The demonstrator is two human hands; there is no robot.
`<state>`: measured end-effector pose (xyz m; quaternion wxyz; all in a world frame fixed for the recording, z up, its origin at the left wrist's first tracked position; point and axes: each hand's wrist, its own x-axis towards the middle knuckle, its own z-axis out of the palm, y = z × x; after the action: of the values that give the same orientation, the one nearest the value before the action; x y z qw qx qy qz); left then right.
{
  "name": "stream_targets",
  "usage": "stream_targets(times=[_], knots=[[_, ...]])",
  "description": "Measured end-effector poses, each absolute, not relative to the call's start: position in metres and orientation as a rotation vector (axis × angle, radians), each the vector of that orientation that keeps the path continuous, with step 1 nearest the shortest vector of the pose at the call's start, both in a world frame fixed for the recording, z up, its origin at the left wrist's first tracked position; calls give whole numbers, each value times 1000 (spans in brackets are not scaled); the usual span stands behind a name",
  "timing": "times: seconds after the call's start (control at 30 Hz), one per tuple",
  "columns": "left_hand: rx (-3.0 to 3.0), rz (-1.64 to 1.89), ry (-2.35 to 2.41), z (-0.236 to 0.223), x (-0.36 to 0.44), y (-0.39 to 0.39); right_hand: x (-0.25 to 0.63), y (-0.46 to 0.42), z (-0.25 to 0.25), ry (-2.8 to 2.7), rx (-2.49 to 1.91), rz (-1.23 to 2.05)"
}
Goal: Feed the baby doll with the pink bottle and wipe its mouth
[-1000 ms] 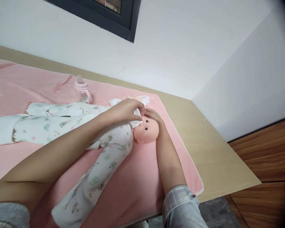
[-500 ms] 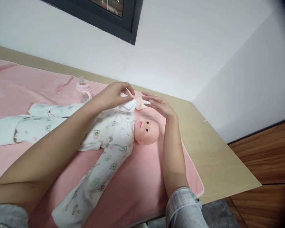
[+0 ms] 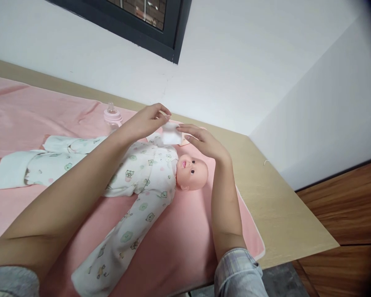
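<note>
The cloth (image 3: 172, 134) has moved from the doll (image 3: 142, 169) to beyond its shoulder.
It hangs between 2 hands: the left hand (image 3: 146, 122) pinches its corner; the right hand (image 3: 206, 142), thumb apart, fingers its edge.

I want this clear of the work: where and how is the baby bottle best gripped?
I'd grip the baby bottle round its pink collar, coming from the person's left. That wide ring lies exposed below the nipple, while the handle juts right, toward the left hand. The bottle's base isn't clearly visible.
</note>
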<state>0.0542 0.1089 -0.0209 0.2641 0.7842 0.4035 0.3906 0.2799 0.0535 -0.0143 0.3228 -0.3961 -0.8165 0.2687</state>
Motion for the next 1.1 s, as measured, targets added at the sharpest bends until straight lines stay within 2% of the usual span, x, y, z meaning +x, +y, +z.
stream_targets(times=[0.17,0.4,0.57,0.7,0.97,1.1], knots=[[2110,1254,1150,-10,37,109,304,84,-35,-1796,-1108,731],[2025,1473,1333,5,-6,110,327,124,-76,-1385,-1165,965],[1926,1473,1497,4,-31,117,322,145,-96,-1218,-1031,1257],[1867,1406,1563,-1,-47,127,322,155,-109,-1151,-1092,1385],[1858,1194,1635,-14,-69,143,338,150,-120,-1090,-1127,1373],[1779,1176,1720,-10,-64,142,338,144,-127,-1118,-1136,1101]])
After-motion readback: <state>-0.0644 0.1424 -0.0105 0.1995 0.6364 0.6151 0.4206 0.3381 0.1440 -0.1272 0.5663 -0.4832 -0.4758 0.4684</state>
